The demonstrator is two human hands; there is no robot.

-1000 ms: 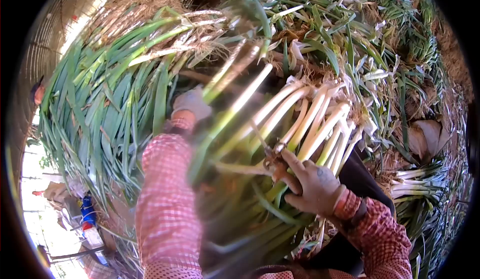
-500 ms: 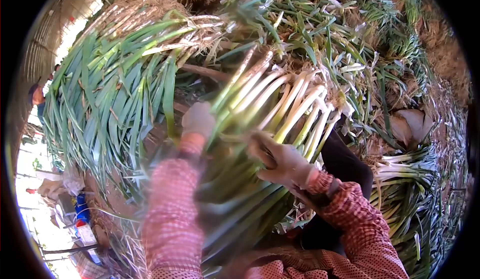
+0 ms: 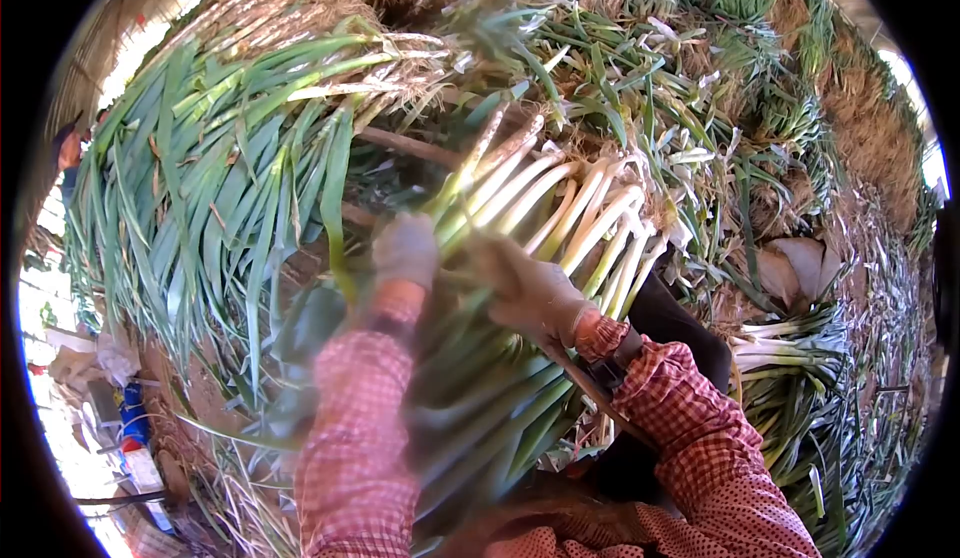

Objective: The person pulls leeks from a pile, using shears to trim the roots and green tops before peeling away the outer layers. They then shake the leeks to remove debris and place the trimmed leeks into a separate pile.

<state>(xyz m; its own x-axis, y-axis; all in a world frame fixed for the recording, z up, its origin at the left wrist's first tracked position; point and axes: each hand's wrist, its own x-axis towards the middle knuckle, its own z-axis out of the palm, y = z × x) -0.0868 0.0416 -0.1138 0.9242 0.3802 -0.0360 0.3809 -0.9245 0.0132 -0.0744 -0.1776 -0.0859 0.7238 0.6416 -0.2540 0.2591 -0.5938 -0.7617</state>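
Note:
A bundle of long green stalks with white stems (image 3: 540, 193) lies across the middle, its roots pointing up and right, its leaves fanning down toward me. My left hand (image 3: 405, 250), in a pale glove, is at the left side of these stalks; its fingers are blurred. Over the stems beside it is my right hand (image 3: 522, 283), also gloved, with curled fingers; motion blur hides what they hold. Below the right hand a thin brown strip runs along the wrist.
A large heap of green stalks (image 3: 210, 178) is at the left. Trimmed leaves and roots (image 3: 690, 128) cover the upper right. Another bundle (image 3: 790, 358) lies at the lower right, near a brown sheet-like piece (image 3: 795, 270). Blue and white packaging (image 3: 135, 423) shows at lower left.
My right hand has moved left and slightly up, closer to my left hand. My left hand has shifted slightly right. The view has tilted a little.

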